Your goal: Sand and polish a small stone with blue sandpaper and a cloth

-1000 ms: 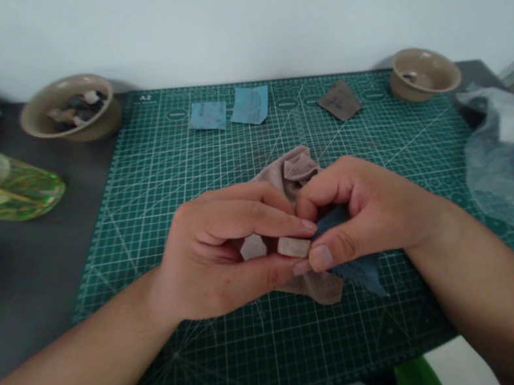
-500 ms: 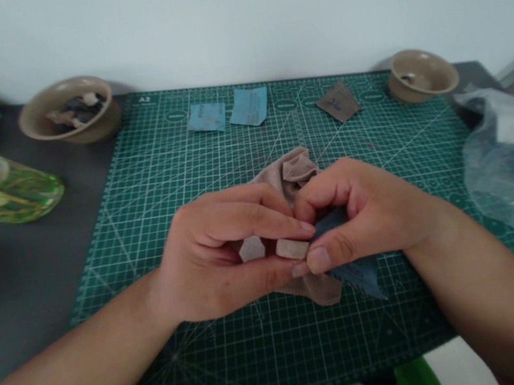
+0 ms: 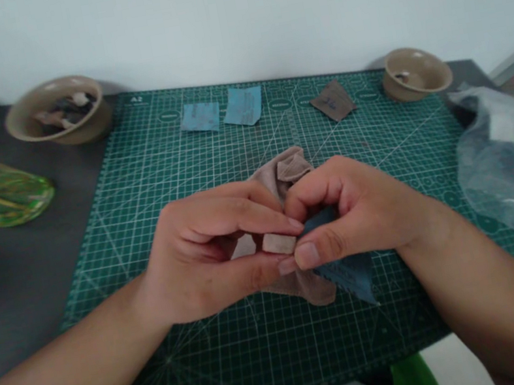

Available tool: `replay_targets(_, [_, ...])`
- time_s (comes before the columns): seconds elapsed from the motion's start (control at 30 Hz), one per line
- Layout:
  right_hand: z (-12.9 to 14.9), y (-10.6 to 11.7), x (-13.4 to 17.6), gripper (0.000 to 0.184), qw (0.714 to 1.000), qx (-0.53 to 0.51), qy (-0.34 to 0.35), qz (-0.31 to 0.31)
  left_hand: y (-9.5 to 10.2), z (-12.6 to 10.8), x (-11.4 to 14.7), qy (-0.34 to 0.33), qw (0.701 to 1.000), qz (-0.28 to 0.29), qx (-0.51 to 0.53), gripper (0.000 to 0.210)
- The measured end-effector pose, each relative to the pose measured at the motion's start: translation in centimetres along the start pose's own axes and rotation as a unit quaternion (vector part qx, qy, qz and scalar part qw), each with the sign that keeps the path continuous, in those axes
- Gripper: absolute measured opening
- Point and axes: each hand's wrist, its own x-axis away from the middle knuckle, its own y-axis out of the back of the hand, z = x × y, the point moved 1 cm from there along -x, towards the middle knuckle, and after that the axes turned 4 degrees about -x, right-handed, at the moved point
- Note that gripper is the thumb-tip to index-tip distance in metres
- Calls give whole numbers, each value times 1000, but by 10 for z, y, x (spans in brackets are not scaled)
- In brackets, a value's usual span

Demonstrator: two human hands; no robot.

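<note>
My left hand (image 3: pixel 212 250) is closed, with thumb and fingertips pinching a small beige block (image 3: pixel 279 243) that looks like stone or wood. Through the gap behind it shows a pale patch; I cannot tell whether it is a second piece or cloth. My right hand (image 3: pixel 351 216) meets the left at the block's right end. Its thumb and bent index finger grip a folded blue sheet of sandpaper (image 3: pixel 348 272), pressed against the block. Beneath both hands a brownish cloth (image 3: pixel 321 287) lies crumpled on the green cutting mat (image 3: pixel 208 367).
Two blue sandpaper squares (image 3: pixel 242 106) and a brown one (image 3: pixel 333 101) lie along the mat's back. A bowl of dark and pale scraps (image 3: pixel 95 118) stands back left, a smaller bowl (image 3: pixel 435 71) back right. A clear bottle (image 3: pixel 13 195) is left, a plastic bag (image 3: pixel 497 176) right.
The whole view has shifted slightly, so everything sits a little further left. The block looks slightly turned between my fingers, and less of the pale patch shows. Both grips stay closed.
</note>
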Motion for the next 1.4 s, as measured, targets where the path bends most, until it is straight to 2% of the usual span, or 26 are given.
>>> replay_targets(0.13, [2,2,-1,19,999,32,3,-30,0,2,0,-9,999,-23,-29,17])
replay_targets(0.27, [1,6,0,18,989,34,-11,-142,-1,6,3,-2,985,-119,-127,19])
replay_targets(0.37, [-2,8,1,19,979,7,-50,-198,-4,10,4,25,976,-130,-173,13])
replay_targets(0.53, [-5,4,1,18,978,-64,-82,-182,-7,13,2,48,978,-94,-181,6])
replay_targets(0.7, [-4,7,1,18,980,-45,-59,-183,-5,16,1,63,981,-93,-156,6])
replay_targets(0.87, [-4,11,0,20,976,44,-33,-210,-6,18,0,66,983,-87,-150,8])
replay_targets(1.07, [-6,12,0,19,974,61,-52,-210,-5,21,1,66,985,-94,-128,10])
replay_targets(1.23, [-5,8,-2,20,978,7,-81,-191,-6,20,2,57,978,-96,-179,13])
replay_targets(1.4, [-5,5,-4,23,977,26,-90,-192,-7,16,1,56,968,-75,-231,10])
